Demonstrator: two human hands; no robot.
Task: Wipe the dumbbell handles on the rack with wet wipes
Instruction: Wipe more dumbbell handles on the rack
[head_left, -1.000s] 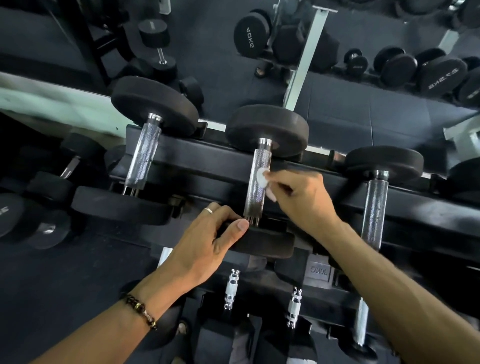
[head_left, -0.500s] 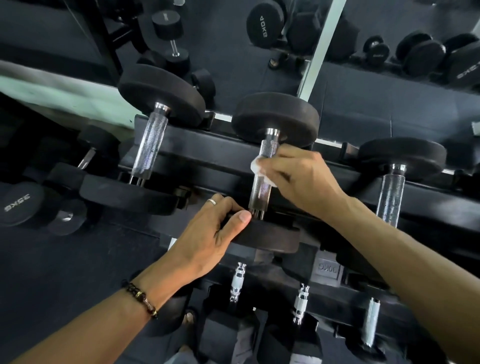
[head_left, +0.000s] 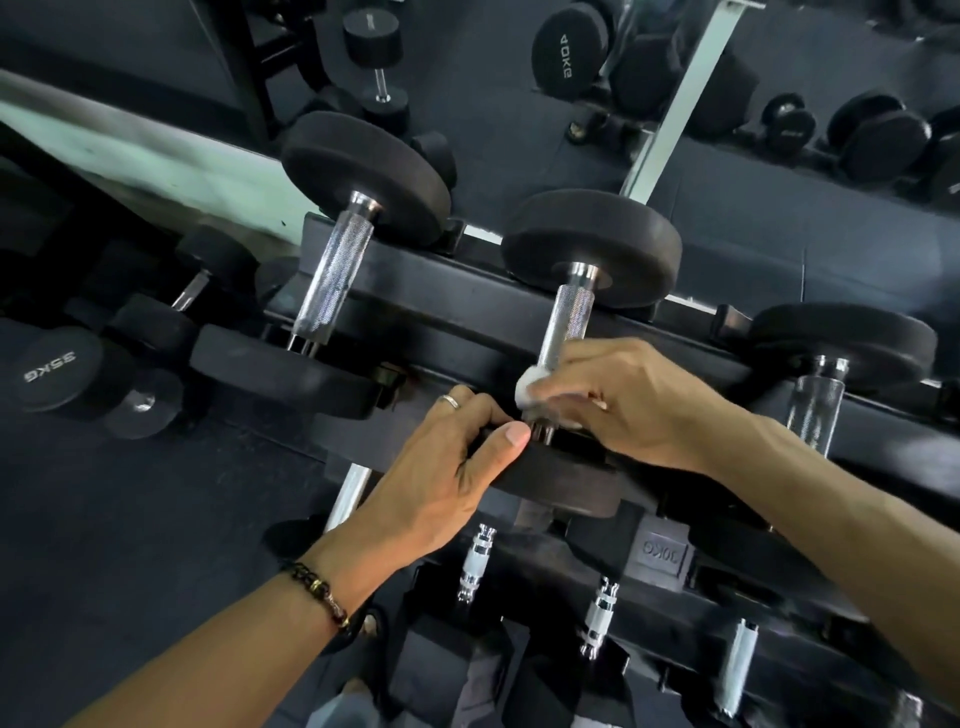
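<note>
The handle being cleaned belongs to the middle dumbbell on the top rail of the rack, and its long axis runs straight away from the person, from the near weight under the hands up to the far weight. The right hand is the one on it, fingers curled round the handle's near end with the wet wipe pinched against the metal. The left hand grips the rim of the near weight just beside it, thumb almost touching the handle's collar (a steadying hold, as I read it). From here any further stroke has to run along that axis, away from the body.

Against the frame half a second ago, the right hand and wipe have slid from the handle's far end to its near end; the left hand has stayed on the weight. The handles to the left and to the right lie untouched.
</note>
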